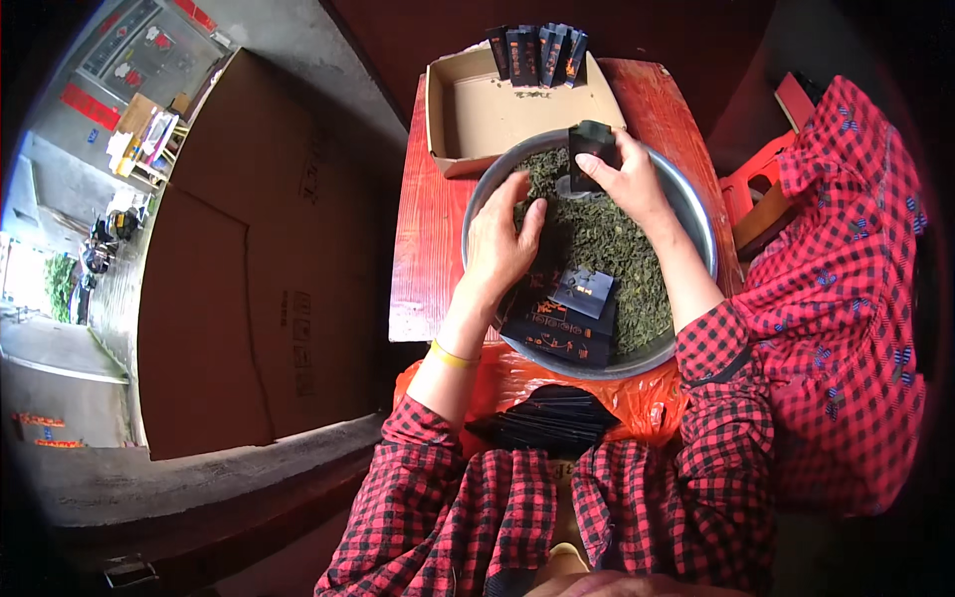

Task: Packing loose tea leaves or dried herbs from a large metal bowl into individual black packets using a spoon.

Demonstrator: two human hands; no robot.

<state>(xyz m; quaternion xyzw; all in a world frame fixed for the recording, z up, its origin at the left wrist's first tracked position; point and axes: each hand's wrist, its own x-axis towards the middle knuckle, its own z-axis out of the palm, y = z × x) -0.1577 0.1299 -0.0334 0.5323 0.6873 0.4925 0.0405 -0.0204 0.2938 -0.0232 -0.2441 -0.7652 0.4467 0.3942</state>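
A wide metal basin (707, 246) of dried green leaves (634, 276) stands before me. My right hand (638, 179) grips a small dark packet (592, 145) upright over the far part of the leaves. Just below that packet, a pale, clear-looking round thing (573, 188) shows; I cannot tell what it is. Over the basin's left side, my left hand (498, 242) is empty, thumb and fingers apart. Flat dark printed packets (559, 328) lie in the near left part of the basin, one smaller bluish-grey piece (586, 291) on top.
Behind the basin, an open cardboard box (515, 112) holds several filled dark packets (537, 56) upright along its far side. A red wooden table (425, 261) carries both. Nearer me, a stack of flat black packets (552, 419) rests on an orange plastic bag (507, 373). A checked garment (835, 298) hangs at right.
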